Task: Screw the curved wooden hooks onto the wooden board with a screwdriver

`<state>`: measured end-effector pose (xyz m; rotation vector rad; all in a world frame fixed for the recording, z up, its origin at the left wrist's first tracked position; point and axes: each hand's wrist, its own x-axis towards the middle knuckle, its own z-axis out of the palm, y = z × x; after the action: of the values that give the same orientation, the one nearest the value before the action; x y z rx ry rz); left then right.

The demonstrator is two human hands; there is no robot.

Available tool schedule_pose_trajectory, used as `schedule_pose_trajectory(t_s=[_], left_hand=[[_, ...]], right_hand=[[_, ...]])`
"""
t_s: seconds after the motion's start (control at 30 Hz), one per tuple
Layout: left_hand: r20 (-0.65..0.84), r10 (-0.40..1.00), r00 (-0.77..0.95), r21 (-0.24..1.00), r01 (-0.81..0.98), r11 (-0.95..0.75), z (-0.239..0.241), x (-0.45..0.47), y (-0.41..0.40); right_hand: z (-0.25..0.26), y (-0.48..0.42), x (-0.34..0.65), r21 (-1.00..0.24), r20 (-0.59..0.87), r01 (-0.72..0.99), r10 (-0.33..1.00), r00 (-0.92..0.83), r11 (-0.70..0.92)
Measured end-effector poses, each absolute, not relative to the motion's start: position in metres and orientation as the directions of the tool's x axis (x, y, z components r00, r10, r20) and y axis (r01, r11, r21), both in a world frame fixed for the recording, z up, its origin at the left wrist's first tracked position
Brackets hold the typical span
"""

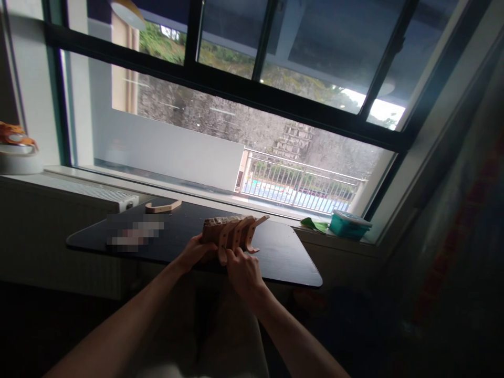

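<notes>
Above the near edge of the dark table (189, 231), both hands hold a brown wooden piece (210, 231) with a rough, patterned top. Several pale curved wooden hooks (236, 233) with small dark holes stand out from its side. My left hand (199, 252) is closed around the piece's left end, its thumb along the lower side. Curled fingers of my right hand (244, 268) grip the lower end of a hook at the front. What lies under those fingertips is hidden. A similar loose wooden hook (163, 207) lies at the table's far left.
A blurred-out patch (136, 233) covers something on the table's left part. Behind it runs the windowsill (268, 207), with a teal lidded box (348, 226) and a green leaf-like piece (314, 224). A radiator (59, 226) stands left, with tape rolls (19, 157) above.
</notes>
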<state>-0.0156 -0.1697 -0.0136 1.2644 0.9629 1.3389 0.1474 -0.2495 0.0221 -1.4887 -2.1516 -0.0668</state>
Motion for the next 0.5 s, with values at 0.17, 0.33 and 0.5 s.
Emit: schedule_pose_trajectory(t_s=[0.17,0.33,0.5], left_hand=[[0.182,0.981,0.069,0.975,-0.143,-0.171,-0.016,-0.016,-0.167],[0.177,0.982,0.065,0.978,-0.123,-0.168,-0.017,-0.015,-0.167],[0.188,0.981,0.052,0.976,-0.117,-0.181,-0.016,-0.014,-0.168]], right_hand=[[0.016,-0.242,0.145,-0.328,0.454,0.870,0.869,-0.198,0.369],[0.005,-0.229,0.145,-0.520,0.448,0.798,0.893,-0.051,0.306],[0.014,-0.227,0.150,-0.585,0.442,0.745,0.896,-0.039,0.321]])
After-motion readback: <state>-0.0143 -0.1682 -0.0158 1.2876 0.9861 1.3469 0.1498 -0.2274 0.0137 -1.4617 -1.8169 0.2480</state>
